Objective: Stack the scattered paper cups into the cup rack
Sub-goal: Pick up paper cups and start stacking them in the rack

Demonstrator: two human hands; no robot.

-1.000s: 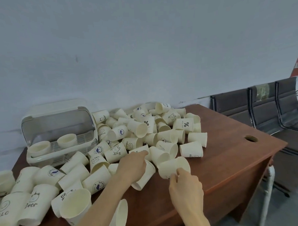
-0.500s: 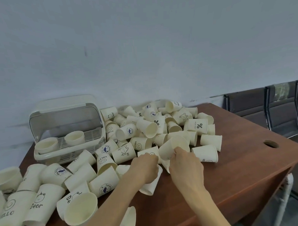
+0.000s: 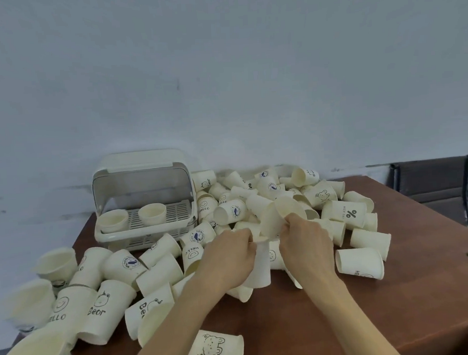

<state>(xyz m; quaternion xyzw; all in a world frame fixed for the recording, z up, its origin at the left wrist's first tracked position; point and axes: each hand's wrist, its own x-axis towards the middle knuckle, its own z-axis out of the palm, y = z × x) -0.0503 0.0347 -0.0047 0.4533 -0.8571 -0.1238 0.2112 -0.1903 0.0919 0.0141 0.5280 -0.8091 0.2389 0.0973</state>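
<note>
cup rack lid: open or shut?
Open. The cup rack has its translucent lid flipped up and back, leaving the slatted tray exposed, with two cups standing upright inside.

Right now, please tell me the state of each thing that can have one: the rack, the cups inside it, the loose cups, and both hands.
cup rack: lid raised, front open.
two cups in the rack: upright, mouths up, side by side.
scattered cups: mostly lying on their sides on the table.
left hand: grip closed round an upside-down cup.
right hand: pinches a tilted cup, mouth facing the camera.
</note>
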